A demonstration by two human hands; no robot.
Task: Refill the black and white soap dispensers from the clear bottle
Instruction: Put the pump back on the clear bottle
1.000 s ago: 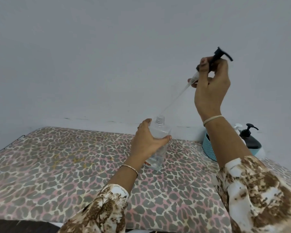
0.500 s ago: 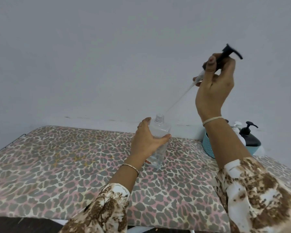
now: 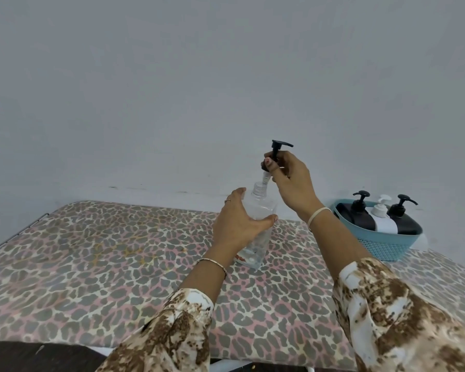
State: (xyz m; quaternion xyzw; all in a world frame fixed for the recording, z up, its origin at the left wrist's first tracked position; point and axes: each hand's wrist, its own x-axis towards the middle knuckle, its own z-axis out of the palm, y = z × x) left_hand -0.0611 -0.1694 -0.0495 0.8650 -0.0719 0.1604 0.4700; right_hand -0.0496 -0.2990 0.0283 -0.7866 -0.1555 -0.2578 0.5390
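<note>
- One clear bottle [image 3: 263,209] stands upright on the worktop [image 3: 91,251], about mid-width and towards the wall [image 3: 172,89]. Its neck is uncapped.
- One black pump [image 3: 277,146] is above that neck. Its pale stem reaches down to the mouth, but how far the tube goes in cannot be told.
- One teal basket [image 3: 381,247] sits at the worktop's back right, near the wall and well apart from the bottle.
- Three dispensers lean side by side in the basket: a black dispenser [image 3: 360,217] nearest the hands, a white dispenser [image 3: 385,222] in the middle, and a second black dispenser [image 3: 404,225] at the far end.
- The worktop's back edge meets the wall, and a thin metal rim shows along its left edge. A broad stretch of spotted cover lies open to the left of the bottle and in front of it.
- The left hand [image 3: 239,224] reaches forward, and its grip wraps the bottle's body, thumb across the front.
- The right hand [image 3: 290,181] is raised above the bottle, wrist bent down. Its grip pinches the pump just below the head.
</note>
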